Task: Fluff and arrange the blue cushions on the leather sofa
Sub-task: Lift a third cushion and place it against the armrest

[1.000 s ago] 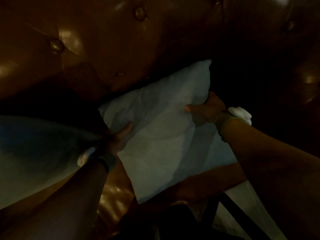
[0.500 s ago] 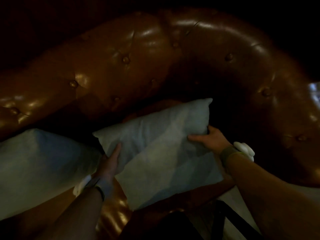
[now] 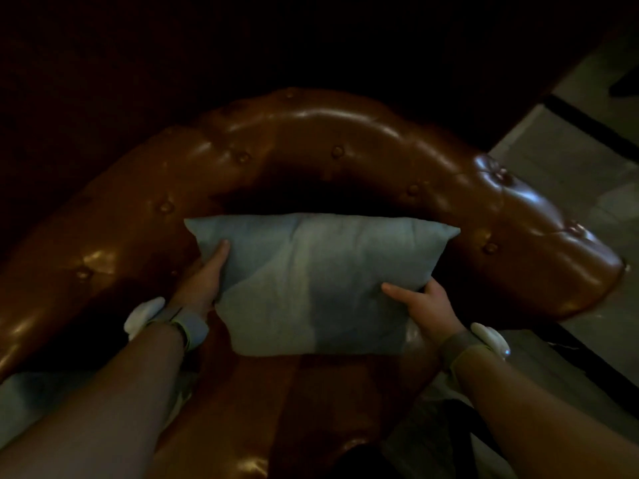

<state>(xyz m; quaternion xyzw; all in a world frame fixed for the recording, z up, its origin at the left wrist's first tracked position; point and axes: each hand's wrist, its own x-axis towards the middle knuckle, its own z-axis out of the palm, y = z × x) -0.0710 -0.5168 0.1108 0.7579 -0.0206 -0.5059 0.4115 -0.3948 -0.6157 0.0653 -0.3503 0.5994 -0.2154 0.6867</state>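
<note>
At far left we see the corner of a second blue cushion (image 3: pixel 31 392), half hidden under our left forearm. Our left hand (image 3: pixel 204 281) clasps the left edge of the blue cushion (image 3: pixel 318 281), thumb on its face, the other fingers hidden behind; a white wrist device (image 3: pixel 143 316) sits beside the strap. The cushion stands on the leather sofa (image 3: pixel 311 140) seat, the tufted back curving around it. Our right hand (image 3: pixel 428 309) grips its lower right corner, thumb pressed in front. Pale floor tiles (image 3: pixel 567 167) lie beyond the sofa arm at right
</note>
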